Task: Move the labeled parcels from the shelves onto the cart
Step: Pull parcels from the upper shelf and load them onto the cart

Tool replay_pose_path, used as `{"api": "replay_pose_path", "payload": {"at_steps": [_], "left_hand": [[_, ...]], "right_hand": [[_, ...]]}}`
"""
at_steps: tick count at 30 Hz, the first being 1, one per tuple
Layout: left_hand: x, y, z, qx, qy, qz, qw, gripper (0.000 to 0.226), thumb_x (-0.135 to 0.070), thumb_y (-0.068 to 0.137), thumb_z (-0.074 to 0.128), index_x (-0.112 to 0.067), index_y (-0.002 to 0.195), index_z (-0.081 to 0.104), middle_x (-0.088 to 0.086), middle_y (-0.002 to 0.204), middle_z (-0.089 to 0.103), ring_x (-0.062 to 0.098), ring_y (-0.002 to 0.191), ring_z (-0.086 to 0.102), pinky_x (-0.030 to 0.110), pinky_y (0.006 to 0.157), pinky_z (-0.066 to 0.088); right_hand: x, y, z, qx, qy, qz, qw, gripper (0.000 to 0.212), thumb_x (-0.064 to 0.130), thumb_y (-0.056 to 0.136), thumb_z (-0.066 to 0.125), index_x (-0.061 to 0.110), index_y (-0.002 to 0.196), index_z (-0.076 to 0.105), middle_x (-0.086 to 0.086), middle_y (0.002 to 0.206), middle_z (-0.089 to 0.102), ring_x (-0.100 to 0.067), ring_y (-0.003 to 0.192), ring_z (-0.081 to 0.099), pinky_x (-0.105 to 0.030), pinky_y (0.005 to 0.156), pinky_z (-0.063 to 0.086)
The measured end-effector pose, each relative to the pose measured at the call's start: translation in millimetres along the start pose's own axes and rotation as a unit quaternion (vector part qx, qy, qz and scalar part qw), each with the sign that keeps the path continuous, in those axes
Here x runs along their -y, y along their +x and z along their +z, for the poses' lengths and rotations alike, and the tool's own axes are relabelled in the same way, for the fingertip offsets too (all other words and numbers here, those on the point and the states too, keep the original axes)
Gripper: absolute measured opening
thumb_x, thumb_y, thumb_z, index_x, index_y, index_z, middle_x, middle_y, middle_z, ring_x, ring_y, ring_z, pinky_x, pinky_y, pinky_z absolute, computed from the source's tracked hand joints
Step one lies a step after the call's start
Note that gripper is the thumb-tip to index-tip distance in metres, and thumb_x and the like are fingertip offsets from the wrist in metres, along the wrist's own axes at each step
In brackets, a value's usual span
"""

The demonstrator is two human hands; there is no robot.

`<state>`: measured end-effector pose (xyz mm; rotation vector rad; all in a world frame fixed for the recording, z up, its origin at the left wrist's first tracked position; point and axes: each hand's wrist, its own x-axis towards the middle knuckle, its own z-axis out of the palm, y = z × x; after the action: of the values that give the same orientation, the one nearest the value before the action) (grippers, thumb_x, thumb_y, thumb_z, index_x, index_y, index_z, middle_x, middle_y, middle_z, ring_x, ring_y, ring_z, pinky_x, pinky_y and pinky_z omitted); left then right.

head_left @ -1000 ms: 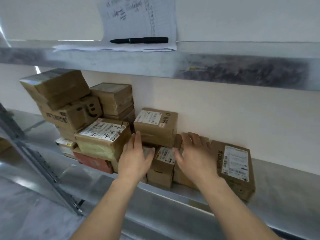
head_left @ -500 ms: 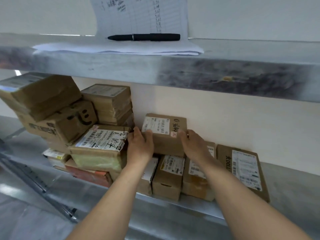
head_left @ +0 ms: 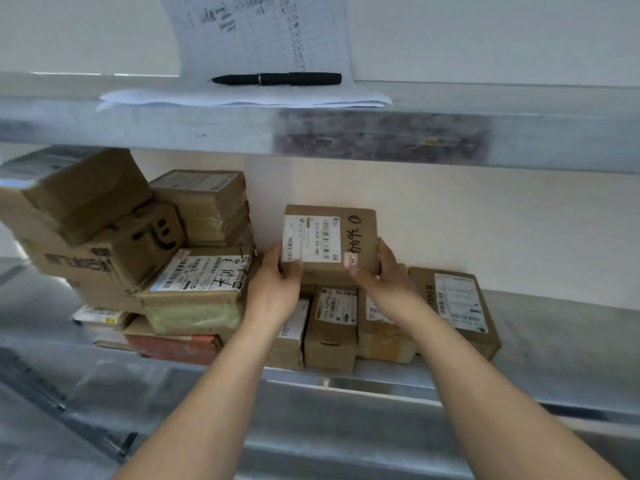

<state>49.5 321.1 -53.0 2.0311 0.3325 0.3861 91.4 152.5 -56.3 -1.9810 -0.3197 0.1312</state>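
Left hand (head_left: 277,289) at 8 o'clock and right hand (head_left: 384,278) at 4 o'clock clamp a small brown cardboard parcel (head_left: 360,244) over boxed parcels on the grey metal shelf (head_left: 554,327). It carries a white barcode label, black handwriting and an "H" sticker.

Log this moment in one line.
left hand grips labeled parcel | right hand grips it too | parcel above boxes on shelf | cart not visible
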Motion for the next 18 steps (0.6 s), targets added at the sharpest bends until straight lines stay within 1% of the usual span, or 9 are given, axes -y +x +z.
{"api": "replay_pose_path", "payload": {"at_steps": [2, 5, 7, 9, 10, 12, 14, 16, 18], "left_hand": [[3, -10, -3, 0.035, -0.021, 0.037, 0.998, 0.039, -0.024, 0.096, 0.050, -0.030, 0.134, 0.045, -0.011, 0.126, 0.056, 0.009, 0.116, 0.050, 0.020, 0.090, 0.034], [8, -23, -6, 0.085, -0.045, 0.080, 0.992, 0.051, -0.022, 0.091, 0.059, -0.029, 0.139, 0.042, -0.021, 0.123, 0.052, -0.003, 0.113, 0.045, 0.016, 0.091, 0.035], [12, -29, -4, 0.108, -0.063, 0.097, 0.987, 0.057, -0.021, 0.089, 0.062, -0.028, 0.141, 0.041, -0.020, 0.127, 0.052, -0.002, 0.118, 0.046, 0.016, 0.096, 0.036], [14, -35, 2, 0.130, -0.082, 0.118, 0.981, 0.056, -0.018, 0.088, 0.064, -0.033, 0.138, 0.042, -0.021, 0.127, 0.052, 0.000, 0.121, 0.047, 0.014, 0.098, 0.037], [14, -38, 5, 0.144, -0.093, 0.126, 0.977, 0.056, -0.017, 0.088, 0.064, -0.037, 0.135, 0.041, -0.024, 0.126, 0.051, -0.001, 0.121, 0.047, 0.010, 0.095, 0.038], [13, -45, 12, 0.169, -0.112, 0.137, 0.970, 0.059, -0.016, 0.088, 0.063, -0.043, 0.133, 0.036, -0.028, 0.125, 0.048, -0.003, 0.121, 0.045, 0.003, 0.090, 0.037], [12, -52, 19, 0.186, -0.126, 0.143, 0.964, 0.059, -0.015, 0.088, 0.063, -0.044, 0.132, 0.036, -0.026, 0.127, 0.049, -0.002, 0.122, 0.046, 0.005, 0.090, 0.038], [13, -57, 27, 0.198, -0.141, 0.146, 0.959, 0.060, -0.014, 0.087, 0.064, -0.041, 0.134, 0.038, -0.020, 0.132, 0.051, 0.000, 0.123, 0.047, 0.009, 0.093, 0.039], [12, -62, 32, 0.210, -0.142, 0.150, 0.956, 0.061, -0.017, 0.087, 0.064, -0.038, 0.138, 0.038, -0.021, 0.133, 0.051, -0.001, 0.124, 0.046, 0.015, 0.098, 0.041]], "right_hand": [[-1, -15, -5, -0.019, -0.006, -0.017, 1.000, 0.048, 0.034, 0.093, 0.057, 0.037, 0.134, 0.031, 0.023, 0.116, 0.052, 0.000, 0.106, 0.052, -0.022, 0.088, 0.041], [-7, -38, -11, -0.054, -0.048, -0.029, 0.997, 0.057, 0.035, 0.092, 0.058, 0.033, 0.140, 0.027, 0.016, 0.125, 0.055, -0.002, 0.110, 0.054, -0.027, 0.094, 0.045], [-10, -54, -15, -0.075, -0.058, -0.032, 0.995, 0.062, 0.035, 0.091, 0.060, 0.033, 0.143, 0.026, 0.016, 0.129, 0.055, -0.002, 0.114, 0.053, -0.030, 0.097, 0.047], [-15, -71, -19, -0.100, -0.055, -0.030, 0.993, 0.063, 0.033, 0.090, 0.061, 0.034, 0.143, 0.028, 0.017, 0.130, 0.053, 0.001, 0.117, 0.051, -0.033, 0.101, 0.046], [-18, -79, -20, -0.113, -0.057, -0.024, 0.992, 0.065, 0.036, 0.088, 0.062, 0.035, 0.144, 0.028, 0.017, 0.131, 0.053, 0.000, 0.119, 0.050, -0.035, 0.102, 0.045], [-25, -91, -24, -0.137, -0.071, -0.010, 0.988, 0.075, 0.052, 0.081, 0.060, 0.038, 0.146, 0.024, 0.014, 0.136, 0.049, -0.006, 0.125, 0.047, -0.042, 0.104, 0.043], [-33, -102, -28, -0.156, -0.077, 0.002, 0.985, 0.086, 0.065, 0.073, 0.055, 0.040, 0.147, 0.020, 0.012, 0.141, 0.045, -0.011, 0.129, 0.044, -0.047, 0.105, 0.041], [-38, -113, -34, -0.171, -0.074, 0.006, 0.983, 0.087, 0.066, 0.073, 0.054, 0.041, 0.148, 0.019, 0.013, 0.141, 0.045, -0.011, 0.130, 0.043, -0.047, 0.106, 0.040], [-42, -123, -38, -0.183, -0.062, 0.013, 0.981, 0.086, 0.063, 0.075, 0.057, 0.043, 0.148, 0.018, 0.014, 0.140, 0.046, -0.010, 0.129, 0.044, -0.047, 0.106, 0.041]]}}
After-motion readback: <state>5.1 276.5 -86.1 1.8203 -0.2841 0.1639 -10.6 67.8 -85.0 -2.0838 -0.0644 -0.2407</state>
